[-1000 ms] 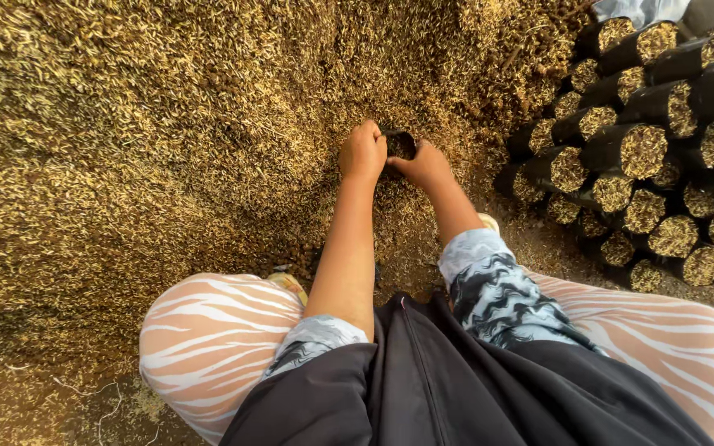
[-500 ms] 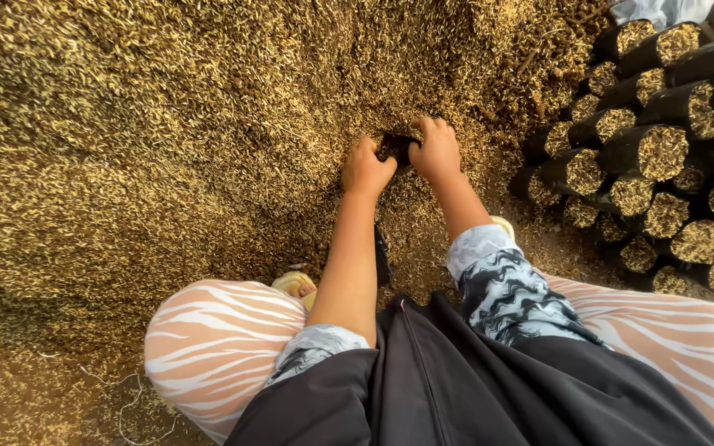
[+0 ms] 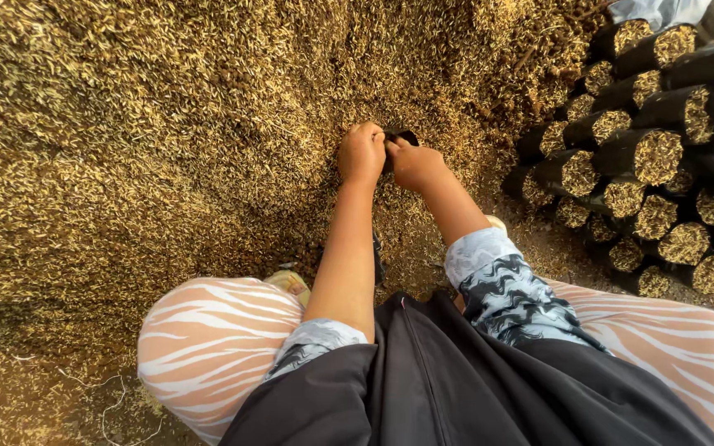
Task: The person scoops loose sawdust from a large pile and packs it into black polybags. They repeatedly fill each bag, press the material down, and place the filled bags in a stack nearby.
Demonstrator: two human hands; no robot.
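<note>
Down in front of your knees, a big heap of golden husks (image 3: 150, 140) fills almost all you can see from the head camera. Your left hand (image 3: 361, 154) is curled into a loose fist and pushed into the husks, with its fingers closed on the rim of a small black bag (image 3: 400, 137). Your right hand (image 3: 416, 163) sits just beside it, touching it, and its fingers pinch the other side of the same bag. Only a little dark bit of the bag peeks out between your two hands, right at the foot of the heap. You cannot see how full it is. Off to your right lies a stack of black bags (image 3: 646, 157) already stuffed with husks, lying on their sides with their open ends facing you. They are piled close together, well apart from your hands. Your striped trousers (image 3: 208, 339) and a dark cloth (image 3: 456, 388) show at the bottom, with a yellow shoe (image 3: 291, 282) near your left knee.
</note>
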